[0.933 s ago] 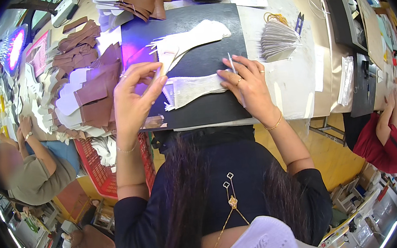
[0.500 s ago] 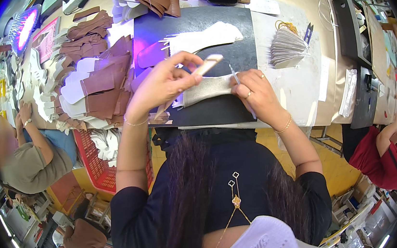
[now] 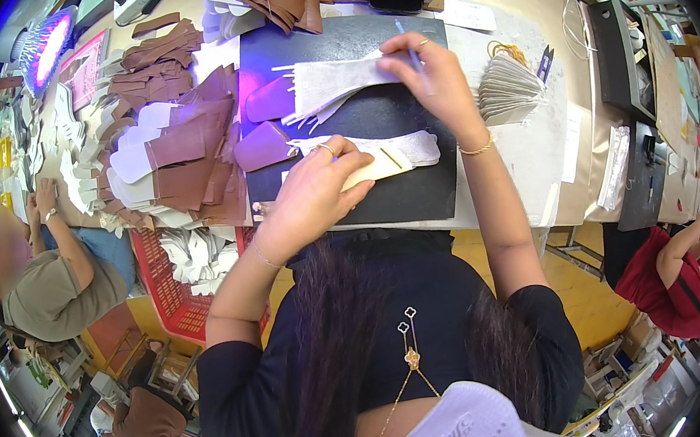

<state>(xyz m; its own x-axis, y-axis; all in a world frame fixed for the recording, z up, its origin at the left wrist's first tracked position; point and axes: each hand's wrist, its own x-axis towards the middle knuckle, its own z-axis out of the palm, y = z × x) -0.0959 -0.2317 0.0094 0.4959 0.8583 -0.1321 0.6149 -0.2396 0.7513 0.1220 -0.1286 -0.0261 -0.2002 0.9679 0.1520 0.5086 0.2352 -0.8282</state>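
My left hand (image 3: 321, 189) is closed on a pale yellow template (image 3: 377, 167) with a dark slot, pressing it over a whitish fringed piece (image 3: 419, 146) on the black mat (image 3: 416, 199). Farther up the mat, my right hand (image 3: 436, 77) pinches the right end of another pale grey fringed piece (image 3: 332, 85), whose lower edge stands off the mat. A slim, clear pen (image 3: 417, 65) also sits in the right fingers, one end pointing away from me. Two brown shapes, purple under the lamp, lie by the fringed ends, the nearer one (image 3: 264, 146) beside my left hand.
Stacks of brown and white cut pieces (image 3: 181, 155) cover the table's left side beneath a bright lamp (image 3: 46, 50). A fanned grey bundle (image 3: 511, 89) lies to the right. Below the table edge stands a red basket (image 3: 172, 293) with white pieces. Other people sit at both sides.
My left hand has lowered the template onto the nearer piece. My right hand has moved away from me with the pen and now grips the farther piece, whose near edge is raised.
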